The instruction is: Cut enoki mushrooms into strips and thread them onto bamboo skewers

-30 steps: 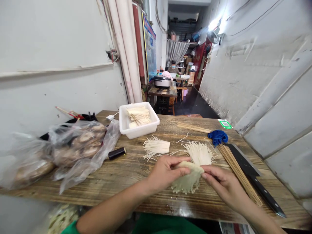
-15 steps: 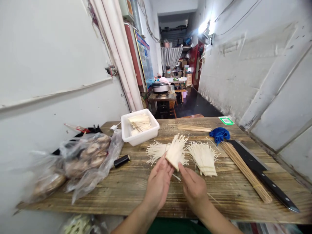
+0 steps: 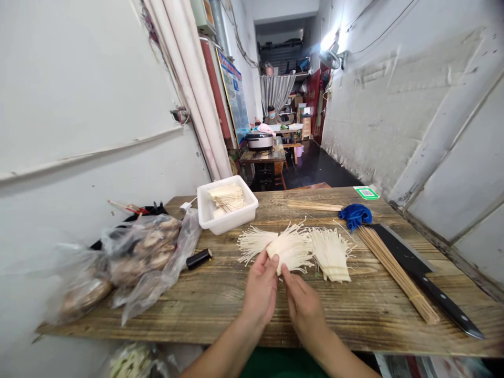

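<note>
Head view showed the left hand (image 3: 260,289) and right hand (image 3: 305,307) side by side at the near middle of the wooden table (image 3: 220,299), their fingers (image 3: 274,261) pinching the near end of a fan of enoki mushrooms (image 3: 293,249). Two more mushroom bunches lay just beside it, one left (image 3: 252,244), one right (image 3: 331,254). Bamboo skewers (image 3: 397,273) and a knife (image 3: 425,278) lay at the right, a white tub (image 3: 226,205) beyond.

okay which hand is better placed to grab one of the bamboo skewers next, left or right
Probably the right hand. The skewer bundle lies on the table's right side beside the knife, with the right hand nearer it. The left hand pinches the base of the enoki bunch and could simply hold it.
</note>
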The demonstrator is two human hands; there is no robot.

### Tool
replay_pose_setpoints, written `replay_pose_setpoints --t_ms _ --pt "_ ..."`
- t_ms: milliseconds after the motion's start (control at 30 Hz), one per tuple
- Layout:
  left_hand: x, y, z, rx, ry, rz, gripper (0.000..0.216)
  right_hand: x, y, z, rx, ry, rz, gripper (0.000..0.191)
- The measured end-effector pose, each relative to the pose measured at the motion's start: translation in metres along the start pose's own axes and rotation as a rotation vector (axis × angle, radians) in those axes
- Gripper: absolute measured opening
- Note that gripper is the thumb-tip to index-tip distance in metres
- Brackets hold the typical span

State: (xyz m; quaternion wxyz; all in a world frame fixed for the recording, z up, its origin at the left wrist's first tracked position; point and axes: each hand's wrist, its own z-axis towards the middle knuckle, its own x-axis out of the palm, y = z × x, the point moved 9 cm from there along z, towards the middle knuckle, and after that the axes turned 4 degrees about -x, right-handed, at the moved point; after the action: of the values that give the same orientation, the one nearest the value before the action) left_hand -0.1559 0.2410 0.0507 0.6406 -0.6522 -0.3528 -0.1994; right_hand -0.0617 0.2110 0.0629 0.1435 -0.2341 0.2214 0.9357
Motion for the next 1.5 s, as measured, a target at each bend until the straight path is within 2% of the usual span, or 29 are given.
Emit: replay_pose_setpoints --t_ms 133,300,433,600,767,1000,1167,1367,1500 --pt "-0.004 -0.005 0.007 0.034 -0.015 -0.006 0.05 0.007 0.003 -0.003 0.02 0.027 0.0 0.051" --pt "-0.018 -0.001 0.019 -0.02 -0.058 -0.044 0.034 0.012 -0.012 -0.016 0.17 0.048 -0.027 0.032" --pt "-0.03 0.006 0.024 -0.047 -0.158 -0.06 0.018 0.016 -0.011 -0.017 0.15 0.078 0.001 0.035" --pt "-0.027 0.015 0.031 -0.07 -0.152 -0.079 0.017 0.025 -0.008 -0.019 0.146 0.145 0.007 0.04" --pt "-0.03 0.021 0.032 -0.04 -0.246 -0.106 0.008 0.028 -0.013 -0.02 0.194 0.151 -0.021 0.037" --pt "-0.033 0.034 0.035 -0.007 -0.253 -0.097 0.014 0.03 -0.017 -0.023 0.205 0.175 -0.096 0.036" --pt "-0.04 0.041 0.038 -0.005 -0.308 -0.066 0.021 0.033 -0.02 -0.024 0.203 0.188 -0.133 0.037" --pt "-0.03 0.043 0.041 -0.036 -0.248 -0.064 0.029 0.033 -0.023 -0.024 0.188 0.137 -0.126 0.036" --pt "-0.021 0.036 0.028 -0.033 -0.085 0.034 0.038 0.004 -0.036 -0.014 0.216 0.032 -0.101 0.036"
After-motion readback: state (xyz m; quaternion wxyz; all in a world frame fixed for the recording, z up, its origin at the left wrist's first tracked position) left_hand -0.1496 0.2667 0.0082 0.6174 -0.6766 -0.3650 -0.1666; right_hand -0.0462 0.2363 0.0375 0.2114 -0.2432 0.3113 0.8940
